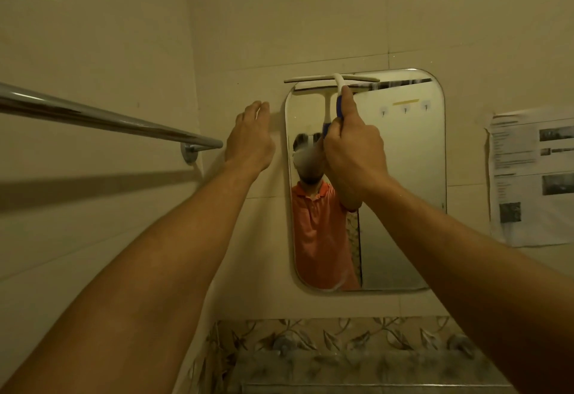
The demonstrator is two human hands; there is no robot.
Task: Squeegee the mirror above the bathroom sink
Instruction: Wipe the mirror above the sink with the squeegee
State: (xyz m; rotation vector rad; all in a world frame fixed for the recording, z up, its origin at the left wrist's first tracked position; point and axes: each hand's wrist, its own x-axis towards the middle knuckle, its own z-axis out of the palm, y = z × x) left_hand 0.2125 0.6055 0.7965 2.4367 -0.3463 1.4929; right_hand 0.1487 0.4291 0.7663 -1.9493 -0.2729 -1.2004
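From the head view, the right hand (354, 148) is raised in front of the mirror (403, 182). Its grip is wrapped tight round the blue-and-white handle of the squeegee (331, 79), with the thumb laid up along the shaft. The white blade lies crosswise straight above the grip, at the mirror's top edge. It covers the left part of the width, and its left end reaches just past the frame. Whether the rubber is pressed to the glass cannot be told. Up and to the right of the grip, a pale streak runs along the uncovered top strip. The left hand (250, 135) is off to the left of the grip with fingers straight, holding nothing. It lies flat on the wall tile just beside the mirror's left edge, with the towel rail (93, 114) farther left. A printed sheet (531, 176) hangs well to the right. This looks like the start of a downward stroke on the left band. The next move calls for even pressure, a level blade pulled straight down toward the bottom rim below the grip, then a second pass on the right side.
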